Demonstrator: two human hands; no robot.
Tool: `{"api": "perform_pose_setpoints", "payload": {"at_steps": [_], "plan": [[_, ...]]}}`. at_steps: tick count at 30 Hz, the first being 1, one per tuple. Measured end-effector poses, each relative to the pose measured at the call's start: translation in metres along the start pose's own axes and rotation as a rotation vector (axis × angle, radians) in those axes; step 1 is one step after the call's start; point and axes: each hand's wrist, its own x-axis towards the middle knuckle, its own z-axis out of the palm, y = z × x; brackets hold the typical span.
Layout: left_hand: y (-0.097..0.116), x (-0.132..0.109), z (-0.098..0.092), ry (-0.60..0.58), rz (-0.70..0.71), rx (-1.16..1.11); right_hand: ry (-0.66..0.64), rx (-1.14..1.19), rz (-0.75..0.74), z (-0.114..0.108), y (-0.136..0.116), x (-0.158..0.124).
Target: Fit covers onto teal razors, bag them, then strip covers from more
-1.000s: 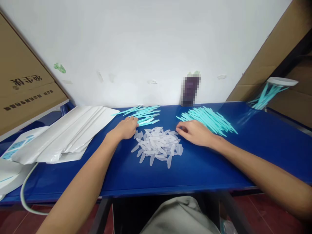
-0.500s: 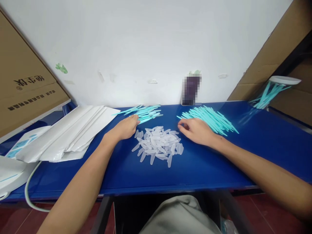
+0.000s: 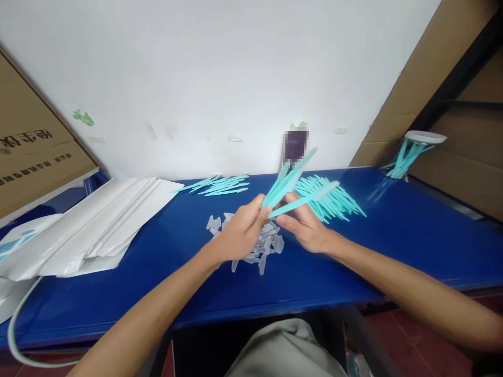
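Note:
My left hand (image 3: 245, 228) is closed around the lower ends of several slim turquoise eyebrow razors (image 3: 277, 191), which fan up and to the right. Pale translucent covers show on some of their upper ends. Just to the right, my right hand (image 3: 308, 225) has its thumb and fingers apart, with one razor crossing in front of its fingers. Below the hands lies a heap of translucent caps (image 3: 267, 246), partly hidden by my left hand. A large pile of turquoise razors (image 3: 334, 199) sits behind my right hand.
A smaller group of razors (image 3: 223, 184) lies near the wall. White plastic bags (image 3: 98, 225) cover the table's left side. At the right stands a clear jar (image 3: 408, 154) with turquoise sticks and a white rim. Cardboard (image 3: 35, 141) flanks the left; a blurred dark object (image 3: 294, 146) leans on the wall.
My left hand has come from the smaller razor group to the middle, now showing several razors in its grip. My right hand has come alongside it, its fingers more spread. The view has shifted slightly.

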Motion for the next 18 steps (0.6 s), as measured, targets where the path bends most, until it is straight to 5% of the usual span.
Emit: {"api": "perform_pose_setpoints", "payload": {"at_steps": [6,9,12,14,18], "plan": [[0.015,0.012,0.035,-0.019,-0.002,0.029,0.178,0.1,0.12,0.0,-0.009,-0.001],[0.014,0.024,0.028,-0.011,0.032,0.307,0.31,0.134,0.111,-0.003,-0.009,0.002],[0.005,0.029,0.007,0.121,0.092,0.613,0.41,0.158,0.071,-0.007,0.0,0.004],[-0.003,0.026,-0.01,0.229,0.096,0.655,0.281,0.183,0.138,-0.008,0.007,0.002],[-0.013,0.014,-0.03,0.46,0.15,0.422,-0.236,0.214,0.275,-0.005,0.006,-0.002]]}}
